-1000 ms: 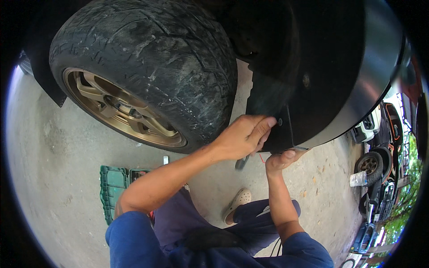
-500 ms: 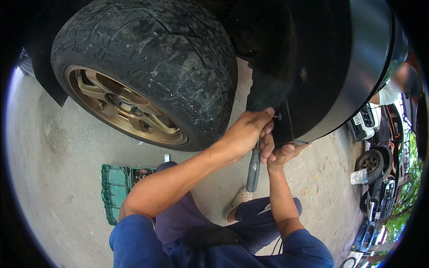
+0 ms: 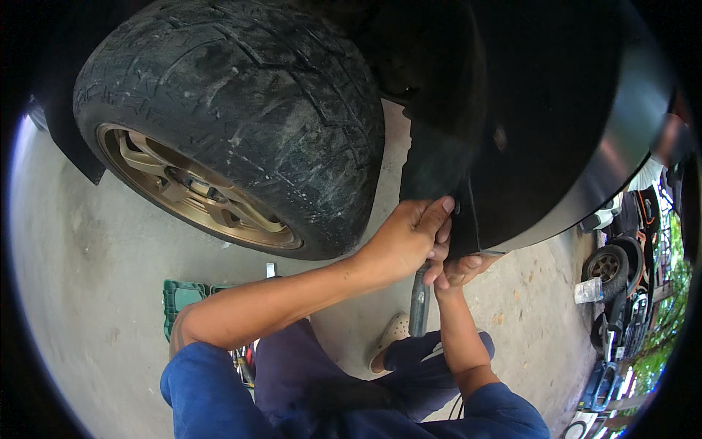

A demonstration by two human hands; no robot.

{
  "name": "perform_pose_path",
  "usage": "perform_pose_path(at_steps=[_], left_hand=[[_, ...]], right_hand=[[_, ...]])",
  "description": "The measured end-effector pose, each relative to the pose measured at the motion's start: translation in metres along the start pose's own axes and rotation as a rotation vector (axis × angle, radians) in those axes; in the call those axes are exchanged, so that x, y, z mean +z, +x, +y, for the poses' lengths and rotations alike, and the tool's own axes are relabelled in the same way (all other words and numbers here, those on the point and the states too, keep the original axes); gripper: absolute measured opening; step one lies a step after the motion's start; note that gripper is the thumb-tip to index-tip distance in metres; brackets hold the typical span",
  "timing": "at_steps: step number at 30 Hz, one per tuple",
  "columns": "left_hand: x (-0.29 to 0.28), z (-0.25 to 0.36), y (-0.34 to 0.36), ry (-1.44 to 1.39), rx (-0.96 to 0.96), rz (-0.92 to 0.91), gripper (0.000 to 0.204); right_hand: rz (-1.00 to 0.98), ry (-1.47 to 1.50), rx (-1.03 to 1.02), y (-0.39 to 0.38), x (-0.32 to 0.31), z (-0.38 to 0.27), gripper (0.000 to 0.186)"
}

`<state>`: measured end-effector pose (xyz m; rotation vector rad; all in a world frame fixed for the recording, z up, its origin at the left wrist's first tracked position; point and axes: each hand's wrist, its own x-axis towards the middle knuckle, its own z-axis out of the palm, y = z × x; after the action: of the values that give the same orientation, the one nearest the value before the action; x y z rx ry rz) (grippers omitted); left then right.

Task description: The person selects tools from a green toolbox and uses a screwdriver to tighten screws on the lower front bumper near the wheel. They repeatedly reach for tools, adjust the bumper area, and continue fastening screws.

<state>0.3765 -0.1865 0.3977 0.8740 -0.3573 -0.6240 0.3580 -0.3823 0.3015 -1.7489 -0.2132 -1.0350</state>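
My left hand [image 3: 409, 238] is closed round a screwdriver [image 3: 419, 306], whose dark grey handle points down below my fingers. Its shaft is mostly hidden in the hand. The left thumb presses against the black wheel-arch liner [image 3: 431, 172], beside a small round fastener [image 3: 458, 208] that it partly covers. Just to the right, my right hand [image 3: 461, 272] is closed on the lower edge of the car's black bumper [image 3: 541, 234], with some fingers out of sight behind it.
A large tyre [image 3: 241, 124] on a bronze rim [image 3: 197, 190] stands at the left. On the concrete floor [image 3: 95, 278], a green tool case [image 3: 179, 293] lies partly behind my left arm. Far right are a loose wheel [image 3: 607, 267], a clear plastic container [image 3: 588, 291] and car parts.
The view has shifted slightly, and both hands keep their places at the bumper. My left thumb has come over the fastener, which showed more fully before. The screwdriver handle sits a little lower.
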Motion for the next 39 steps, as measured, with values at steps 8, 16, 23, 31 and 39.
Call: perform_pose_path(at_steps=[8, 16, 23, 31, 39], left_hand=[[-0.035, -0.030, 0.036, 0.963, 0.898, 0.187, 0.029], [-0.024, -0.025, 0.006, 0.086, 0.181, 0.045, 0.043], [-0.012, 0.002, -0.003, -0.159, -0.058, -0.067, 0.049], [-0.010, 0.007, -0.001, -0.257, -0.102, -0.043, 0.046], [-0.009, 0.008, -0.001, -0.260, -0.097, -0.032, 0.047]], right_hand=[[0.072, -0.077, -0.125, 0.004, 0.010, -0.009, 0.116], [0.044, -0.150, -0.178, 0.011, 0.010, -0.010, 0.118], [0.034, -0.113, -0.120, 0.013, 0.011, -0.012, 0.123], [0.050, -0.022, -0.042, 0.012, 0.013, -0.013, 0.130], [0.057, -0.049, -0.071, 0.010, 0.011, -0.009, 0.131]])
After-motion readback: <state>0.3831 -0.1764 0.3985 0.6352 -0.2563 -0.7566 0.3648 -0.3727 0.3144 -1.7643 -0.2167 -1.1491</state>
